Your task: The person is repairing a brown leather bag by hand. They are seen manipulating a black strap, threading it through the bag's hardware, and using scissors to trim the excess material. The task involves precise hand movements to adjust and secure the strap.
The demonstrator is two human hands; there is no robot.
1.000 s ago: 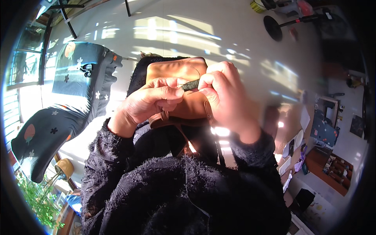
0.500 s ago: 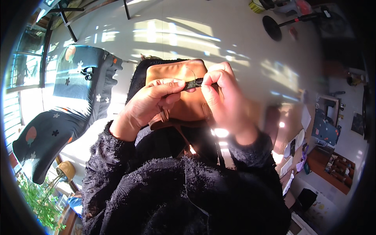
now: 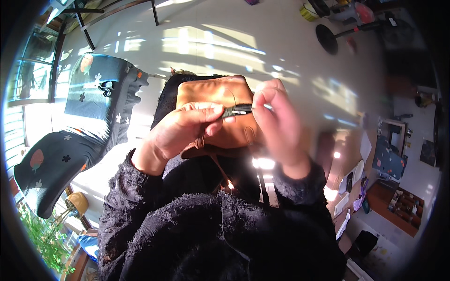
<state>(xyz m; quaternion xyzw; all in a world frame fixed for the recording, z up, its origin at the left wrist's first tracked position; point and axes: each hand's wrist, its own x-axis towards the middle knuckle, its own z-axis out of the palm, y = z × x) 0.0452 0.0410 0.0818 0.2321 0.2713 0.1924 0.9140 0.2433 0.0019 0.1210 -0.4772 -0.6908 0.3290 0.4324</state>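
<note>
A tan leather bag [image 3: 213, 96] rests on my lap, over a black fuzzy garment [image 3: 168, 96]. A short dark strip, like a strap end or zipper tab [image 3: 236, 110], is pinched between both hands just above the bag. My left hand [image 3: 180, 131] grips its left end with thumb and fingers. My right hand [image 3: 279, 124] holds its right end with curled fingers and is blurred. A thin brown strap [image 3: 220, 168] hangs from the bag toward my body. Both forearms wear black fuzzy sleeves.
A dark chair cover with fruit and flower print [image 3: 79, 122] lies on the sunlit pale floor to my left. A green plant [image 3: 44, 234] is at lower left. A black round stand base [image 3: 326, 38] sits upper right; shelves and clutter [image 3: 389, 187] fill the right.
Both hands have shifted slightly on the dark strip; the right hand's fingers have moved up and outward. The bag stays in place.
</note>
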